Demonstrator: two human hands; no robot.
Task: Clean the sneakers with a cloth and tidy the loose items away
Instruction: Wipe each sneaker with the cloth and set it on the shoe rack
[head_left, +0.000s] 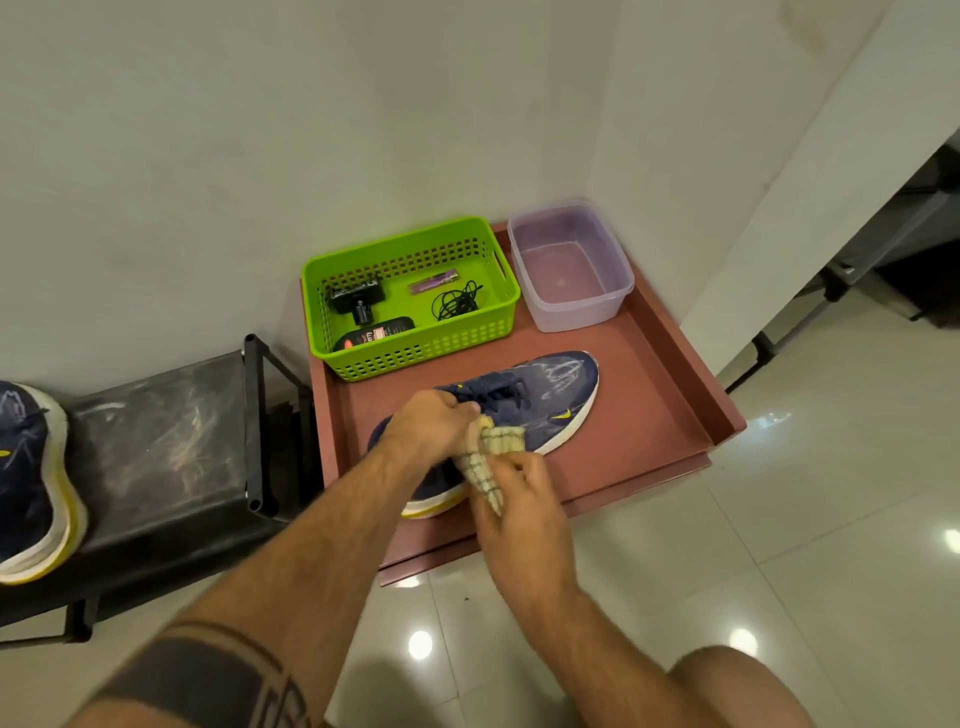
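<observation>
A navy sneaker (550, 395) with a white sole and pale smears on its toe lies on a reddish-brown tray (670, 374). My left hand (431, 423) grips the sneaker at its collar and laces. My right hand (524, 493) holds a beige checked cloth (491, 457) against the shoe's side near the middle. The heel is hidden behind my arms. A second navy sneaker (26, 483) with a yellow-edged sole sits on a black rack (171, 447) at the left.
On the tray's far side stands a green basket (483, 332) holding a black brush, a purple tube, a coiled black lace and a black tin. Beside it is a clear plastic tub (571, 306) with water. White walls stand behind; glossy tiled floor lies around.
</observation>
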